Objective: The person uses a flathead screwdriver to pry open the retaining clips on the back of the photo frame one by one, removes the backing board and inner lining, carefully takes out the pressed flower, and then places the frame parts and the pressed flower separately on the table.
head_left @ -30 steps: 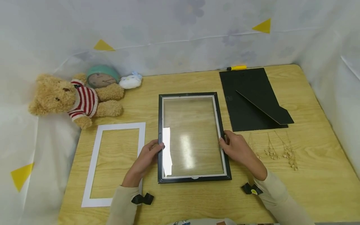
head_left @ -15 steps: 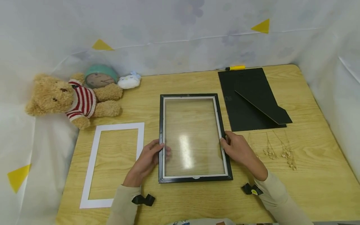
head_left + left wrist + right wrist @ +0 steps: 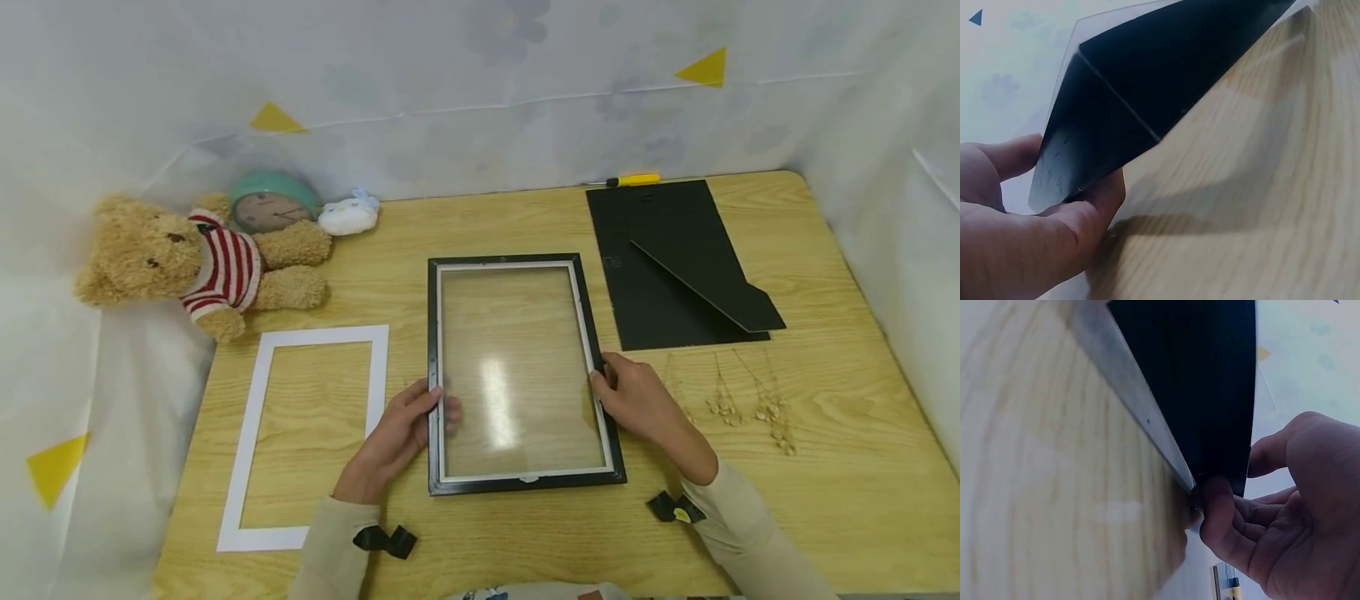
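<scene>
Both hands hold a black picture frame (image 3: 487, 487) with a white inner lip and a clear pane (image 3: 517, 333). My left hand (image 3: 397, 433) grips its left side, thumb on top, with fingertips visible beneath through the pane. My right hand (image 3: 637, 400) pinches the right side between thumb and fingers. In the left wrist view, the frame's dark outer edge (image 3: 1160, 69) is raised off the table above its shadow, between thumb and fingers. The right wrist view shows the right-hand fingers (image 3: 1217, 509) curled against the black side (image 3: 1204, 381).
A white mat (image 3: 250, 442) lies left of the frame. At right are a black backing board (image 3: 652, 225) with an easel leg (image 3: 712, 293), dried flower sprigs (image 3: 768, 408) and a yellow-handled screwdriver (image 3: 637, 179). A teddy bear (image 3: 150, 254), green clock (image 3: 277, 192) and small white plush (image 3: 348, 217) sit back left.
The frame has shifted slightly toward the person and right, with both hands. A bright reflection at the pane's left has gone, and left fingertips now show through there.
</scene>
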Tool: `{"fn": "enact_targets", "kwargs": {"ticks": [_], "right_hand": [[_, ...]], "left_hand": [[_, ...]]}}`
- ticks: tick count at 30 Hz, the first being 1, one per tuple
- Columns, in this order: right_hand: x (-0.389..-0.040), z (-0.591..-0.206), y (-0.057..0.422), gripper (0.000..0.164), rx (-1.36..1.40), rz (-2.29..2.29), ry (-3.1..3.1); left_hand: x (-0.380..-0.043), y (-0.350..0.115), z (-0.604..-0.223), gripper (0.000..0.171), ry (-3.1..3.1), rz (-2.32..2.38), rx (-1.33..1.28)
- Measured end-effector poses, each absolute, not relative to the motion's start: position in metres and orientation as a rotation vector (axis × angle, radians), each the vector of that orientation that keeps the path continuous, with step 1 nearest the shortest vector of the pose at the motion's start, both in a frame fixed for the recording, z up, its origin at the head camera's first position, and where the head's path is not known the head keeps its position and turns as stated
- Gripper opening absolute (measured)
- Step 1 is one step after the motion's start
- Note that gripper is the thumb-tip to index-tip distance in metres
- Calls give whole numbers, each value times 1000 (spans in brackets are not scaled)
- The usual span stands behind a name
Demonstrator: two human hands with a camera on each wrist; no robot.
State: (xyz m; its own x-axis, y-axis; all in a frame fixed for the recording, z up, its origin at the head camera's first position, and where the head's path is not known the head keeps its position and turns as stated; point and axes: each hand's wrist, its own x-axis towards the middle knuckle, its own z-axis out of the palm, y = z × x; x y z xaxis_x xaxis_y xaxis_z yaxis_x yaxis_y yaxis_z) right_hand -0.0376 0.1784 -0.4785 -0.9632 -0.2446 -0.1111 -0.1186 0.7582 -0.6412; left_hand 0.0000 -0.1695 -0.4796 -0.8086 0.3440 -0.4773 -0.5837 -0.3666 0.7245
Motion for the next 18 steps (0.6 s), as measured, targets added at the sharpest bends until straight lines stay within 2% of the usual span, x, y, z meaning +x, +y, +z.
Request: {"fn": "enact_targets", "kwargs": {"ticks": [13, 18], "right_hand": [[-26, -477, 177, 14, -291, -964, 2766], [-17, -477, 179, 13, -284, -967, 2764]], "left_hand": [[14, -175, -474, 62, 1608, 1984, -238], [19, -172, -464, 77, 1755, 1916, -284]]}}
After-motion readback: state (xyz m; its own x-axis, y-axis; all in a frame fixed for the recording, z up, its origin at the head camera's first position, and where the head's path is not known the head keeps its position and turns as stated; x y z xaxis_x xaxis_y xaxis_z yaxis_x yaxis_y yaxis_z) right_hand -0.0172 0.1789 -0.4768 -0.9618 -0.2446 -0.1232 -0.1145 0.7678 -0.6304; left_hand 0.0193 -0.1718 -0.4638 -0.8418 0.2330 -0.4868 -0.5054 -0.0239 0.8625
